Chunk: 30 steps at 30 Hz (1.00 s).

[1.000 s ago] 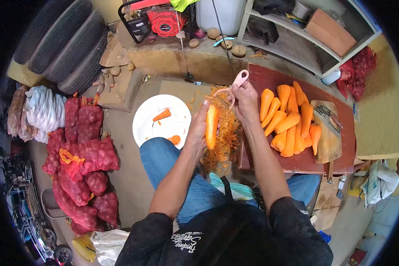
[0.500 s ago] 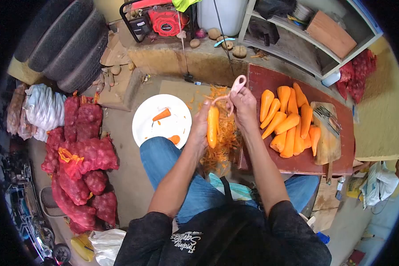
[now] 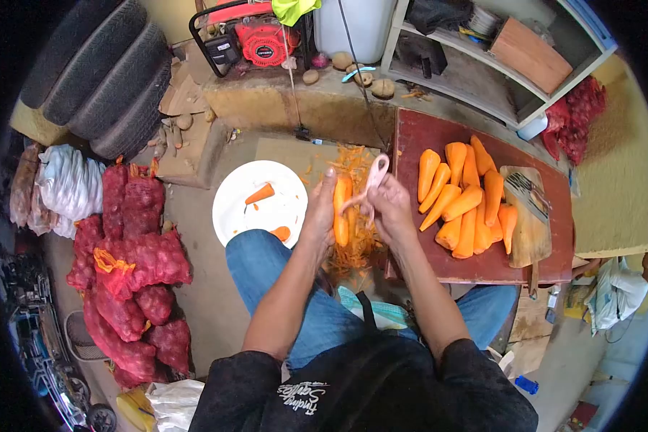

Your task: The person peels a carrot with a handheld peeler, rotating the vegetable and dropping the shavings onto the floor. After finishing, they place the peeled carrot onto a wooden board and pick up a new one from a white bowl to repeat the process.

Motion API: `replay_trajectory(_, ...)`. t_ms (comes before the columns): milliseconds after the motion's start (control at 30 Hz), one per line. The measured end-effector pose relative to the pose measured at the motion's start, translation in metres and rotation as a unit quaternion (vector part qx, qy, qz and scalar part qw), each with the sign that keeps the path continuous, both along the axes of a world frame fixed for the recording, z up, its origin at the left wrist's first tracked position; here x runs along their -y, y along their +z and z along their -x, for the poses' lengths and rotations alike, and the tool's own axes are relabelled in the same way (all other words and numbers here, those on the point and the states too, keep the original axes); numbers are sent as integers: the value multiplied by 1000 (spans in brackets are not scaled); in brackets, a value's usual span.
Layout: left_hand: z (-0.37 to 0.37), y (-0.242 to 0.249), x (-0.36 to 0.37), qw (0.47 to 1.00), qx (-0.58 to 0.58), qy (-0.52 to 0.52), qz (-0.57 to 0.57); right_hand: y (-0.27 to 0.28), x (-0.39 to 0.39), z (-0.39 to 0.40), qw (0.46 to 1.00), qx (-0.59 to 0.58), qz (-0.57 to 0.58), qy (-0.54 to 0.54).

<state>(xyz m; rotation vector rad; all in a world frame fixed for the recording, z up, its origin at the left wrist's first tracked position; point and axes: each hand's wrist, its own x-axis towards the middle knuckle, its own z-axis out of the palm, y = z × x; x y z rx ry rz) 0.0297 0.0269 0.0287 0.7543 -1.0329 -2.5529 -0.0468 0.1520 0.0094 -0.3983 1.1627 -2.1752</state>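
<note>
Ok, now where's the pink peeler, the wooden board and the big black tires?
Pink peeler (image 3: 374, 183): head view, on its handle.
Wooden board (image 3: 528, 234): head view, on its bare lower part.
Black tires (image 3: 119, 83): head view, on one tire's tread.

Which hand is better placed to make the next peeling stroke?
Probably the right hand: it holds the peeler, whose head is at the carrot. The left hand is occupied with gripping that carrot.
</note>
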Motion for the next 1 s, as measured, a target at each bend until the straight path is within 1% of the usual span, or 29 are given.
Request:
replay_trajectory(100,-3,-16,2,999,15,-25,18,0,27,41,998,-43,11,-51)
replay_trajectory(200,-3,-16,5,998,7,-53,33,5,43,67,988,-73,36,-130)
replay_trajectory(300,1,-15,3,1000,7,-8,25,21,15,58,994,-28,37,-100)
replay_trajectory(333,1,-18,5,1000,9,-10,26,22,4,46,997,-13,30,-74)
replay_trajectory(400,3,-23,11,999,12,-15,31,20,-14,10,1000,-17,-5,-14)
replay_trajectory(433,4,-15,9,1000,14,-13,17,19,-17,-1,999,-19,-21,14)
replay_trajectory(500,3,-1,5,1000,17,-11,-10,9,-11,-9,999,-12,5,40)
replay_trajectory(533,2,-2,4,999,31,-22,12,4,-8,-12,998,-9,20,52)
replay_trajectory(600,1,-3,6,996,54,-41,63,2,6,5,999,-14,37,0)
replay_trajectory(667,-1,-11,8,995,63,-57,44,8,23,33,998,-4,46,-48)
replay_trajectory(767,-5,-9,7,995,62,-71,30,0,43,65,989,-73,18,-124)
replay_trajectory(800,-5,-6,7,995,58,-72,26,6,41,66,990,-56,55,-121)
replay_trajectory(900,-2,-5,7,998,51,-47,2,17,11,42,996,-5,30,-89)
replay_trajectory(1000,5,-18,9,997,-17,17,-72,19,-23,-14,1000,4,8,-17)
